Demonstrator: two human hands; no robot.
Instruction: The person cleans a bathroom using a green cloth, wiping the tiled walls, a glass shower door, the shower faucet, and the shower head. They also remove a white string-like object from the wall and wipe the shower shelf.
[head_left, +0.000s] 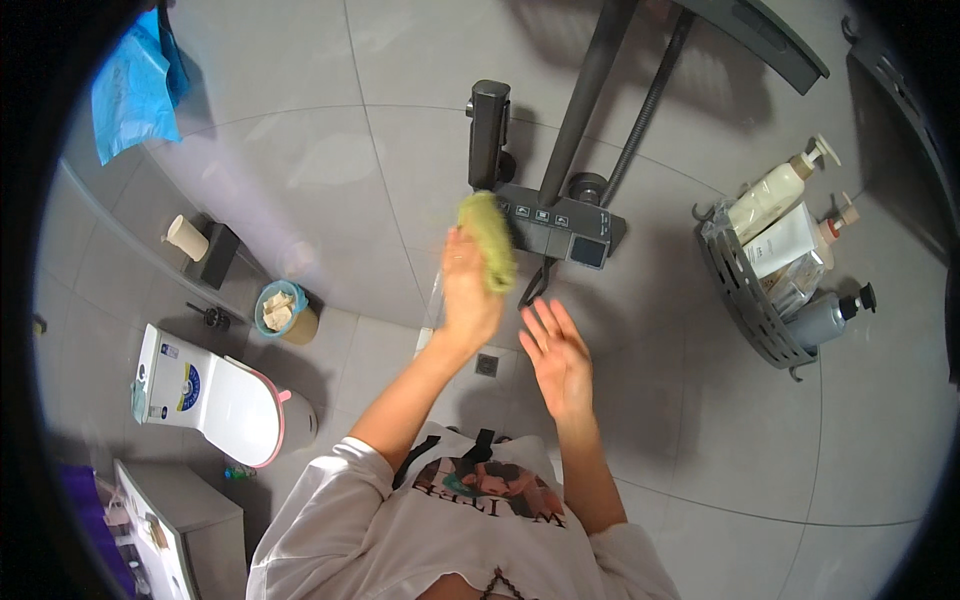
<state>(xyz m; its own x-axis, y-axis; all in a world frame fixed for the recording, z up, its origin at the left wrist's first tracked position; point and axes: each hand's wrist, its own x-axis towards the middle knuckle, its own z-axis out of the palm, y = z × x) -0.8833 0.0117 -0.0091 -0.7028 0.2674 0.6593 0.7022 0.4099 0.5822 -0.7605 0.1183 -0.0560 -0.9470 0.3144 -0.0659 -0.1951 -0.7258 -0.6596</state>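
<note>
A folded yellow-green cloth (487, 241) is gripped in my left hand (471, 296). It lies against the left end of a dark grey shower mixer unit (553, 232), which has icon buttons and a small dark display panel. Below that unit, my right hand (559, 361) holds nothing, with its fingers spread and palm partly turned up. A dark hook or spout (537, 282) hangs beneath the mixer, close to my right fingertips. Rising from the unit are a thick riser pipe (585, 105) and a ribbed shower hose (646, 109). A dark handheld sprayer (489, 135) stands at its left.
At right, a grey corner shelf (739, 296) on the wall carries several pump bottles and a white tube (780, 244). Leftward are a glass partition (161, 244), a lined waste bin (301, 324), a white toilet (240, 409) and a cabinet (184, 499). A blue bag (139, 86) hangs upper left.
</note>
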